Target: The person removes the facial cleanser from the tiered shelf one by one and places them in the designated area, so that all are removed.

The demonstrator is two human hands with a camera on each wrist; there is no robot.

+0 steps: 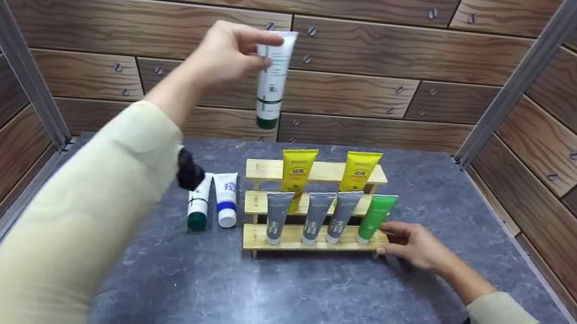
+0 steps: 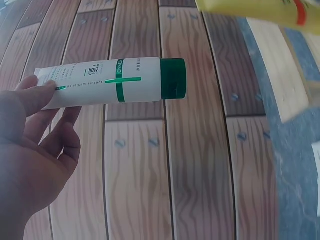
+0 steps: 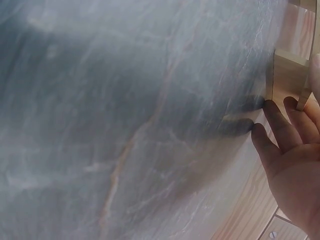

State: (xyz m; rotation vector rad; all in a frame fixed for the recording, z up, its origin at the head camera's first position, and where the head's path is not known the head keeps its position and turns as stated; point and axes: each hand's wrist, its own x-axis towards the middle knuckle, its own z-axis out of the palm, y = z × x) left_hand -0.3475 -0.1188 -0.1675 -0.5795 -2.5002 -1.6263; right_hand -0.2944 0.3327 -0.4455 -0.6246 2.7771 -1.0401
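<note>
My left hand pinches the crimped upper end of a white squeeze tube between thumb and fingers. The tube hangs cap down, high above the back of the table. In the left wrist view its dark green cap and green cross stand out. Low at the right, my right hand grips the end of the bottom step of a three-step wooden rack, and the right wrist view shows its fingers around the wood. Grey tubes and a green tube stand on that step.
Two yellow tubes stand higher on the rack, behind the grey ones. Left of the rack lie another green-capped white tube and a white tube with a blue band. Wood-patterned walls enclose the grey marbled table.
</note>
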